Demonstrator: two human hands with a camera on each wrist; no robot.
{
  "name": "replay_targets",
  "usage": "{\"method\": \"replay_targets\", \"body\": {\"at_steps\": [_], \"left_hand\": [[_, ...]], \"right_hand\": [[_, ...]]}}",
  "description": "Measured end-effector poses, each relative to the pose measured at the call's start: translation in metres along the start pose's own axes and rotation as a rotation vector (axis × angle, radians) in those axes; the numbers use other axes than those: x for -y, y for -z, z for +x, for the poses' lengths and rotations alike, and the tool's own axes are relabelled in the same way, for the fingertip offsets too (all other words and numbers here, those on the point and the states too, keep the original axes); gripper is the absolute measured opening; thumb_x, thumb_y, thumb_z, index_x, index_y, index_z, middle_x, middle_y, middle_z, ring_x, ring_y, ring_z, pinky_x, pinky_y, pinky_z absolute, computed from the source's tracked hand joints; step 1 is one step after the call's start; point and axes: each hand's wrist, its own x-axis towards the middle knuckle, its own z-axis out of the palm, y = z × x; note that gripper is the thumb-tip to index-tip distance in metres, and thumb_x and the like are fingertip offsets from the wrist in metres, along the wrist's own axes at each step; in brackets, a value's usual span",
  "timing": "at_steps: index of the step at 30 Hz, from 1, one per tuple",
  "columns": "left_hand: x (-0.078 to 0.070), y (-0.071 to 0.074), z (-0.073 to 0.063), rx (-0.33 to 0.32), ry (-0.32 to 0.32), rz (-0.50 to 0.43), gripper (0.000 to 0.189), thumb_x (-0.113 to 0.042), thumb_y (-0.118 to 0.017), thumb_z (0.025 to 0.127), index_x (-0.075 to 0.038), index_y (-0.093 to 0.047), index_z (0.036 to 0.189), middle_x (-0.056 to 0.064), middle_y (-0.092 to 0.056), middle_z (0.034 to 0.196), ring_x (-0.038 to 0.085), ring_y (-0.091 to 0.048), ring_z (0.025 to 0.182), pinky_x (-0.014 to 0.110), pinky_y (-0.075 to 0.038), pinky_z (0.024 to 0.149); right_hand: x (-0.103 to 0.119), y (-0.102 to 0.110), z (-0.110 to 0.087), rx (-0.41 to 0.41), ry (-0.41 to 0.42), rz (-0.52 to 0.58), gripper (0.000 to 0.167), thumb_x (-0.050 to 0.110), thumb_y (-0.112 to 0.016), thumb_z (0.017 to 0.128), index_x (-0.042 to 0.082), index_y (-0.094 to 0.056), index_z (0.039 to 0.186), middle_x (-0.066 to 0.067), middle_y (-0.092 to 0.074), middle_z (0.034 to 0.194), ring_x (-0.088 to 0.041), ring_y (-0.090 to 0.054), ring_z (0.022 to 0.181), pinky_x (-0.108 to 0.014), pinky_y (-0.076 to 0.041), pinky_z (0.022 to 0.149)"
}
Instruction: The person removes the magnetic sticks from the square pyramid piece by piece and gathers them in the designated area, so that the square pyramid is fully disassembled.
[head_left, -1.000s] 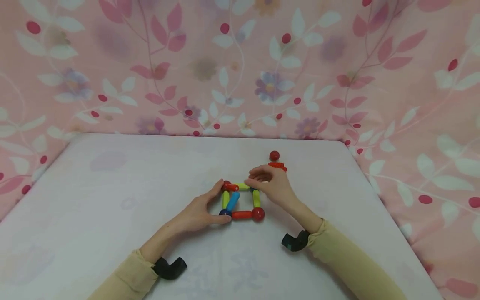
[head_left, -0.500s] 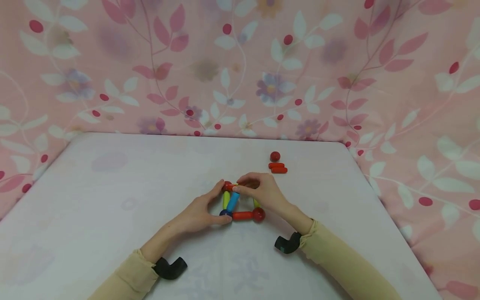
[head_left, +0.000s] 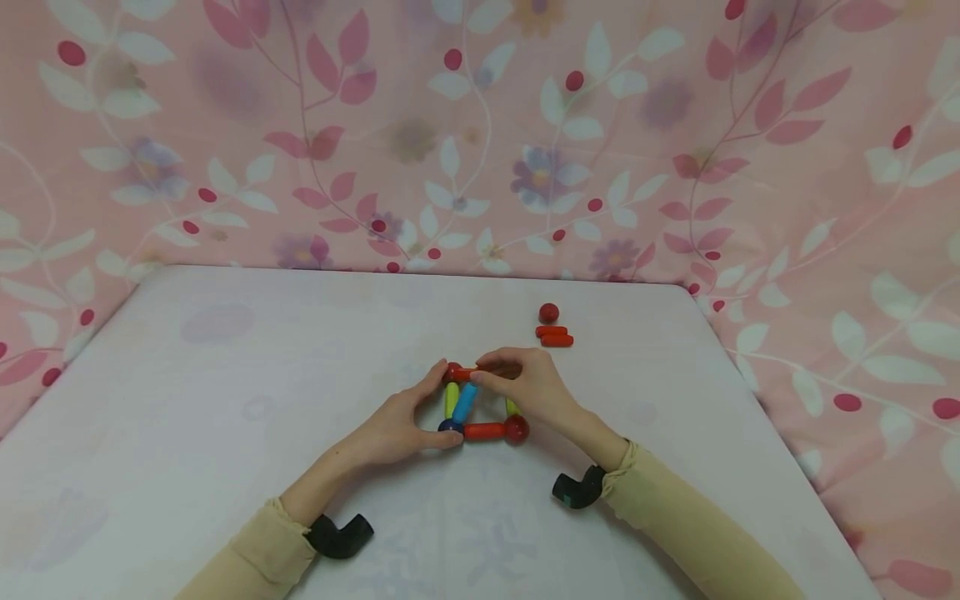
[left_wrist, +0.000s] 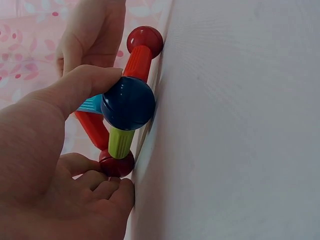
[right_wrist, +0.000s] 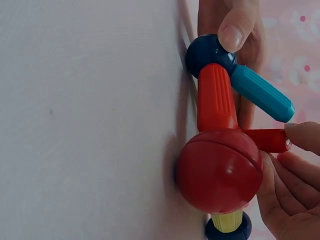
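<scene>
A four-sided frame of magnetic balls and rods lies on the table, with a red rod [head_left: 485,431] at the near side and a yellow-green rod [head_left: 452,400] at the left. My left hand [head_left: 393,425] holds its left side, thumb on the near dark blue ball [left_wrist: 128,103] and fingers at the far red ball [left_wrist: 117,165]. From the blue ball a light blue rod [right_wrist: 262,94] slants upward. My right hand [head_left: 532,383] pinches the free end of another red rod [right_wrist: 272,140], which rises from the far red ball. That hand hides the frame's far right corner in the head view.
Beyond the right hand, a loose red ball [head_left: 549,313] and two loose red rods [head_left: 555,340] lie on the white table [head_left: 225,375]. A pink floral curtain [head_left: 480,167] hangs behind the table. Black curved pieces [head_left: 341,536] sit at both wrists.
My right hand has moved left from the frame's far right corner to the raised red rod and now pinches it. The loose rods have come into fuller view. The left hand stays put.
</scene>
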Motion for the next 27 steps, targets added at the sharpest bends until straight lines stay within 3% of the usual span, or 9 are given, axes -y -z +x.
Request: {"method": "replay_targets", "body": {"at_steps": [10,17,27], "left_hand": [[-0.001,-0.0003,-0.0004,-0.002,0.017,-0.005,0.104,-0.046,-0.08,0.082,-0.025,-0.017,0.162,0.0,-0.024,0.166,0.028,-0.021,0.153,0.06,-0.028,0.117],[0.0001,-0.0009,0.0003,-0.001,0.019,-0.01,0.105,-0.046,-0.08,0.081,-0.025,-0.017,0.162,0.001,-0.024,0.166,0.028,-0.02,0.153,0.06,-0.028,0.118],[0.0005,-0.0005,0.0005,-0.003,0.015,0.005,0.105,-0.047,-0.08,0.081,-0.025,-0.016,0.162,0.0,-0.024,0.166,0.028,-0.021,0.153,0.06,-0.027,0.118]], "right_hand": [[0.0006,0.0037,-0.0028,-0.014,0.002,0.005,0.028,0.011,-0.074,0.09,0.001,-0.072,0.115,-0.01,-0.076,0.103,-0.022,-0.073,0.089,-0.028,-0.059,0.083],[-0.0087,0.001,-0.0016,-0.04,0.004,0.043,0.028,0.006,-0.075,0.088,-0.002,-0.071,0.115,-0.016,-0.075,0.105,-0.03,-0.073,0.09,-0.037,-0.061,0.083],[-0.0067,-0.0025,-0.0038,-0.093,0.002,0.03,0.019,0.01,-0.077,0.087,0.006,-0.074,0.105,-0.007,-0.076,0.096,-0.017,-0.072,0.083,-0.026,-0.06,0.08]]}}
